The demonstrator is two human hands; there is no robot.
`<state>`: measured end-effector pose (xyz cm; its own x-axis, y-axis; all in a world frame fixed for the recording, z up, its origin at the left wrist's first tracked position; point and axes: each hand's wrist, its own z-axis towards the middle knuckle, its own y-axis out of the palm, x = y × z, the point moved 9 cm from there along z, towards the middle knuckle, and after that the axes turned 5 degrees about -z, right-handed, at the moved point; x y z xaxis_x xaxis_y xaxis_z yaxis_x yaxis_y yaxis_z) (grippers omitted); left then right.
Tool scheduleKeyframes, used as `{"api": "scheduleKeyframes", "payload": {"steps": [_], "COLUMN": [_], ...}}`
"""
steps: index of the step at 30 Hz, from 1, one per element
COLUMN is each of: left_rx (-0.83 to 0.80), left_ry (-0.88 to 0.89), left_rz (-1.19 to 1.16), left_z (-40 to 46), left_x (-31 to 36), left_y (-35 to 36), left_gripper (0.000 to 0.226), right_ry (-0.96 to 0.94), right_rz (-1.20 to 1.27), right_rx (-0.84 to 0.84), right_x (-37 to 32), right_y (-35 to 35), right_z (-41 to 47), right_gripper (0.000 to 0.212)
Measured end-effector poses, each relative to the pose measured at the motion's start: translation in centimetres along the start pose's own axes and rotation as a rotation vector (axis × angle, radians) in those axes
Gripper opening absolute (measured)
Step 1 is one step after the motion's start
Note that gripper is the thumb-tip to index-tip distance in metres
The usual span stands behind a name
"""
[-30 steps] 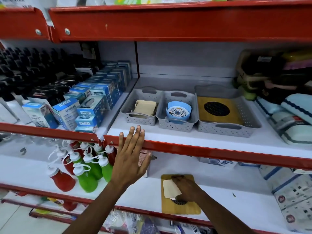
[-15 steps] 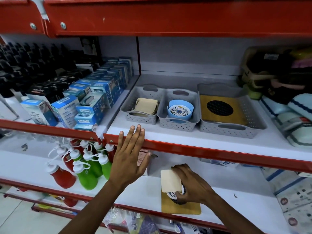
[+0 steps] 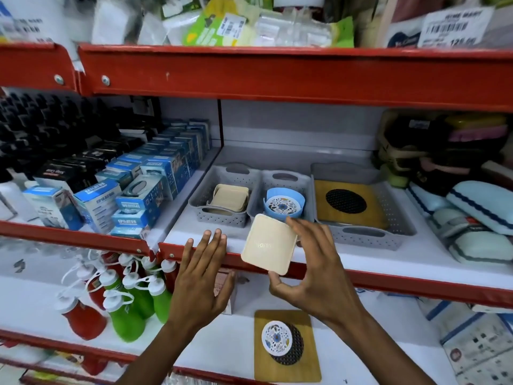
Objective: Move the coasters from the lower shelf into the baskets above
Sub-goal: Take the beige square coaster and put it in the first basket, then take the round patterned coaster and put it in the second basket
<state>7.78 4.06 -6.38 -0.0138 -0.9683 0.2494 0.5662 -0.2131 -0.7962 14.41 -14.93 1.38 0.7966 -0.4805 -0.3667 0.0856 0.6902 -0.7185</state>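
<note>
My right hand [image 3: 311, 268] holds a cream square coaster [image 3: 268, 243] by its edges, raised in front of the red lip of the upper shelf. My left hand [image 3: 201, 273] rests open against that lip, fingers spread. On the lower shelf a wooden mat with a black round centre [image 3: 286, 347] carries a round floral coaster [image 3: 276, 337]. Above stand three grey baskets: the left basket [image 3: 222, 216] holds cream square coasters [image 3: 230, 197], the middle basket [image 3: 286, 177] holds a blue holder with a floral coaster [image 3: 283, 204], the right basket [image 3: 369, 237] holds a wooden mat [image 3: 347, 202].
Blue and black boxes [image 3: 138, 190] fill the upper shelf to the left. Folded towels and bags [image 3: 472, 207] crowd its right end. Red and green squeeze bottles [image 3: 122, 298] stand at the lower left, and packets [image 3: 477, 348] lie at the lower right.
My right hand has lifted the cream square coaster off the lower-shelf mat up to the level of the upper shelf's edge. The round floral coaster stays on the mat. My left hand has barely moved.
</note>
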Motion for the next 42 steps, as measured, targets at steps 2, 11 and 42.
{"api": "scheduleKeyframes", "payload": {"steps": [2, 11, 42], "left_rx": [0.003, -0.005, 0.093], "left_ry": [0.006, -0.007, -0.003], "left_rz": [0.001, -0.002, -0.023], "left_z": [0.0, 0.0, 0.2], "left_x": [0.1, 0.1, -0.1], "left_y": [-0.1, 0.0, -0.2], "left_gripper": [0.066, 0.067, 0.065], "right_ry": [0.016, 0.125, -0.325], "right_rz": [-0.004, -0.044, -0.425], "right_rx": [-0.012, -0.128, -0.207], "right_x": [0.2, 0.9, -0.9], "right_y": [0.1, 0.8, 3.5], "right_z": [0.7, 9.0, 3.2], "right_gripper": [0.091, 0.086, 0.083]}}
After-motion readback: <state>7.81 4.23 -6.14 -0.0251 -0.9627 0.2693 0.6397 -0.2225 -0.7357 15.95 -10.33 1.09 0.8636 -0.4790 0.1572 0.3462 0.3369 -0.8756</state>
